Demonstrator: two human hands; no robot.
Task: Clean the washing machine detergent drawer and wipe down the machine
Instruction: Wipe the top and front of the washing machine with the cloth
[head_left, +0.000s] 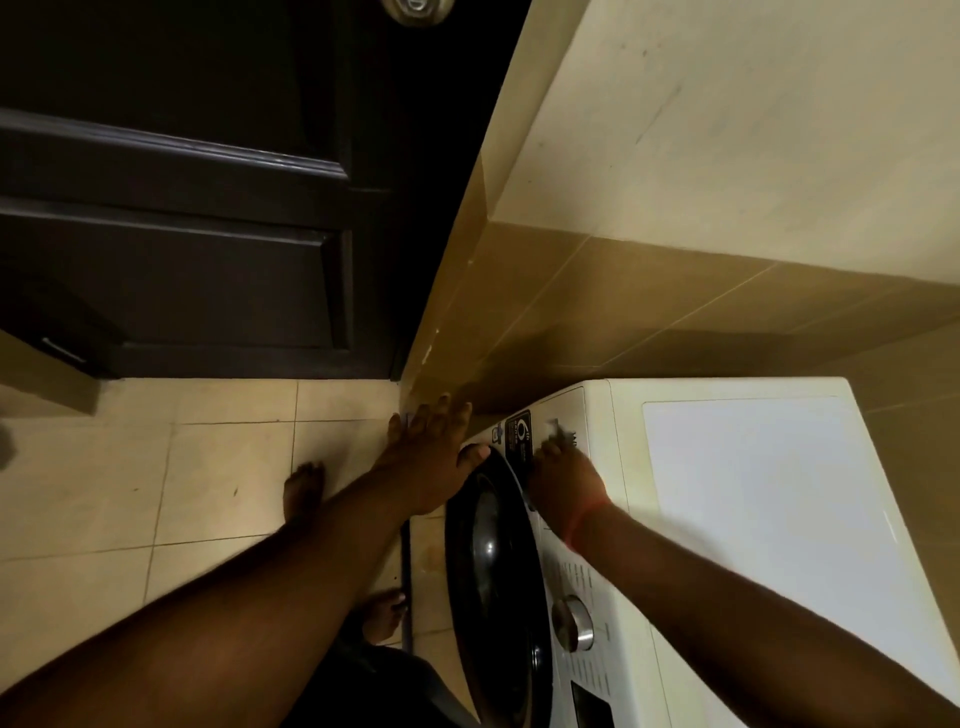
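White front-load washing machine (727, 519) is sitting against a tan tiled wall (675, 291), seen from above. The detergent drawer front (550, 431) is sitting at the far end of the front panel, carrying a dark sticker (519, 434) with a large "6" readable; the smaller print on it is too blurred to read. Faint lettering beside the right fingers is not legible. Rows of small program text are running along the panel near the silver dial (574, 623), also unreadable. A dark display window (592, 706) is showing at the near end of the panel.

Right hand (563, 486) is resting on the drawer front, fingers curled down over its upper edge; a red band (584, 525) is sitting on that wrist. Cannot tell whether the fingers are actually hooking a handle or just pressing.

Left hand (431, 457) is reaching out flat, fingers spread wide and straight, holding nothing. Its thumb is touching the rim of the dark round door (493, 571), just below the drawer, the fingers pointing toward the wall corner past the machine's far end.

So the drawer is lying directly under the right hand and just beside the left thumb.

Two bare feet (304, 491) are standing on cream floor tiles (156, 493). A dark panelled door (182, 208) is filling the upper left.
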